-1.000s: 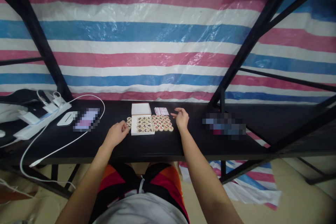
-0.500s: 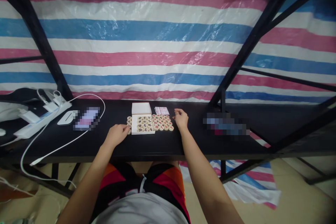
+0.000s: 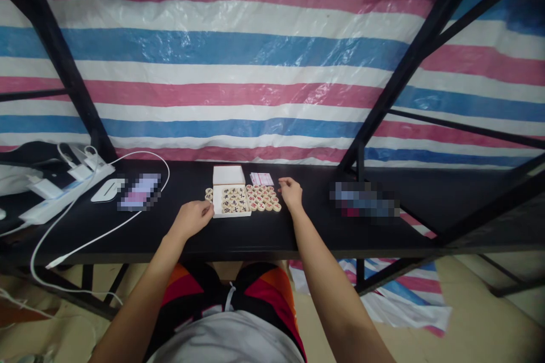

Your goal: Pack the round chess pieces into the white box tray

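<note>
A white box (image 3: 218,199) on the black table holds rows of round pieces with black characters. Its open lid (image 3: 229,174) lies behind it. My left hand (image 3: 196,218) is at the box's left side, fingers closed over something I cannot make out, beside a short column of loose pieces (image 3: 209,193). To the right of the box are several rows of red-character pieces (image 3: 263,198), with pink-and-white cards (image 3: 261,179) behind them. My right hand (image 3: 290,193) rests just right of those rows, its fingers curled and partly apart, with nothing visible in them.
On the left are a phone (image 3: 140,191), a white flat device (image 3: 108,190), a power strip (image 3: 63,193) with chargers, and a long white cable (image 3: 97,238). A blurred item (image 3: 364,202) lies at the right. Black frame posts stand on both sides before a striped sheet (image 3: 238,91).
My left hand has moved slightly right, towards the box's near left corner, and covers more of the loose column's near end. My right hand has barely shifted.
</note>
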`<action>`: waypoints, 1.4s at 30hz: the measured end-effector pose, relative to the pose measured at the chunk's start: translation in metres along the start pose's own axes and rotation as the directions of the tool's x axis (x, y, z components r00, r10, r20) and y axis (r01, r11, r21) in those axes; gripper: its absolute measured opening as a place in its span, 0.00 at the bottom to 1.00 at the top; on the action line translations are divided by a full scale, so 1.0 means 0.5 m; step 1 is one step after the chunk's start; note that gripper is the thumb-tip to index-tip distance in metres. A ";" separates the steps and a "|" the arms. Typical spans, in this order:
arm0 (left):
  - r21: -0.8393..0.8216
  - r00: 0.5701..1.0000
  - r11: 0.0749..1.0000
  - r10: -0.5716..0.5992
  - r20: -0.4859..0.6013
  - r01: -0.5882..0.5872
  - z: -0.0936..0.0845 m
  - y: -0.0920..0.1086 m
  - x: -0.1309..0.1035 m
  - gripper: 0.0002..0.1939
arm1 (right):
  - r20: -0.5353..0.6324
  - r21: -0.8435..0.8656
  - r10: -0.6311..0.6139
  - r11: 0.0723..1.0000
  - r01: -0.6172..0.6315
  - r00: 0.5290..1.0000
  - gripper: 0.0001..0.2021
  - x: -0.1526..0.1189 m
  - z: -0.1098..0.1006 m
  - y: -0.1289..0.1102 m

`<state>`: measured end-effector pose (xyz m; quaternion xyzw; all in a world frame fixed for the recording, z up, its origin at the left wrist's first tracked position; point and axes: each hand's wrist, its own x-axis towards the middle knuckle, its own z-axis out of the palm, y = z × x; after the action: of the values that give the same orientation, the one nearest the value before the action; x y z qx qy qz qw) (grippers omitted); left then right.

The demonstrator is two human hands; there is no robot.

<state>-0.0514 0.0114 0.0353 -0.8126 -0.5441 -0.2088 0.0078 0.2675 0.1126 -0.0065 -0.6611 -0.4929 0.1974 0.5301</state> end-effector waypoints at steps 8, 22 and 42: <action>-0.045 0.944 0.943 0.329 -0.016 -0.329 -0.005 0.038 -0.005 0.15 | 0.016 -0.021 -0.008 1.000 0.008 1.000 0.12 0.003 0.001 0.004; -0.057 0.929 0.930 0.367 0.042 -0.364 0.003 0.032 0.000 0.19 | -0.031 0.020 -0.034 0.999 0.034 0.999 0.13 0.000 -0.003 -0.006; -0.015 0.931 0.933 0.360 0.053 -0.360 0.010 0.030 0.004 0.19 | -0.066 0.013 -0.045 0.999 0.046 0.997 0.13 0.005 0.000 0.001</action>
<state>-0.0356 0.0083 0.0349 -0.9040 -0.3854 -0.1829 0.0291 0.2688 0.1147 -0.0061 -0.6520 -0.4886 0.1669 0.5553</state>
